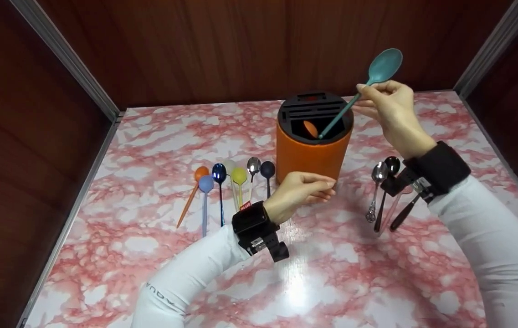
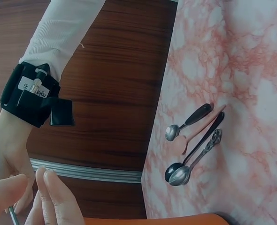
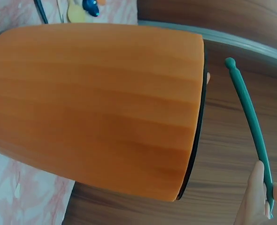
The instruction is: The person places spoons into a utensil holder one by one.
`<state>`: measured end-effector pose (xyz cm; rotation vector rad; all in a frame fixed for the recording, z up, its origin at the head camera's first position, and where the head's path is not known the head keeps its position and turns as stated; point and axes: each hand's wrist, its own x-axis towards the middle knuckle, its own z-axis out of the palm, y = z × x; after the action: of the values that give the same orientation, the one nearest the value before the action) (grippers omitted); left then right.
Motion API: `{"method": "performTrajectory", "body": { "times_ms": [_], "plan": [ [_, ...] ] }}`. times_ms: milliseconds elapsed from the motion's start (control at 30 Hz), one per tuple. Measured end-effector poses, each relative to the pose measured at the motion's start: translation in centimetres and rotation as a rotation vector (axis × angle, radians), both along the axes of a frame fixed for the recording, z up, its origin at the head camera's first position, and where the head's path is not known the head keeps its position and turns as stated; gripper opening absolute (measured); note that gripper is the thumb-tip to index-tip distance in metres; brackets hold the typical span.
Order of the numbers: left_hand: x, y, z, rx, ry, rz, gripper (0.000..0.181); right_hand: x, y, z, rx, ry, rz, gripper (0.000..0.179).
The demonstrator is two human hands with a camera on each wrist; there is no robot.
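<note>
Thumb and fingers of my right hand (image 1: 391,107) pinch a teal spoon (image 1: 385,66) near its bowl, with the bowl up. Its handle slants down to the left over an orange utensil holder (image 1: 311,157) with a black slotted top. In the right wrist view, the tip of the teal handle (image 3: 249,108) stands clear of the holder's rim. An orange spoon bowl (image 1: 310,129) shows inside the holder's front opening; the rest of it is hidden. My left hand (image 1: 302,191) is in front of the holder, fingers loosely extended and holding nothing.
Left of the holder lie several spoons, among them an orange spoon (image 1: 201,173), a periwinkle spoon (image 1: 206,184), a shiny blue spoon (image 1: 219,173) and a yellow-green spoon (image 1: 239,176). On the right lie an ornate silver spoon (image 1: 379,172) and several others. Wooden panels (image 1: 240,50) enclose the marbled table (image 1: 140,291).
</note>
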<state>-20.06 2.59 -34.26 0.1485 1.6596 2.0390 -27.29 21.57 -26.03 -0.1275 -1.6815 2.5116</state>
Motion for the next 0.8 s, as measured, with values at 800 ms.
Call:
{"method": "performTrajectory", "body": {
  "times_ms": [800],
  "plan": [
    [-0.3,-0.4,-1.6,0.011,-0.017,0.007,0.025,-1.2,-1.0,-2.8,0.125,0.133,-0.056,0.019]
  ]
}}
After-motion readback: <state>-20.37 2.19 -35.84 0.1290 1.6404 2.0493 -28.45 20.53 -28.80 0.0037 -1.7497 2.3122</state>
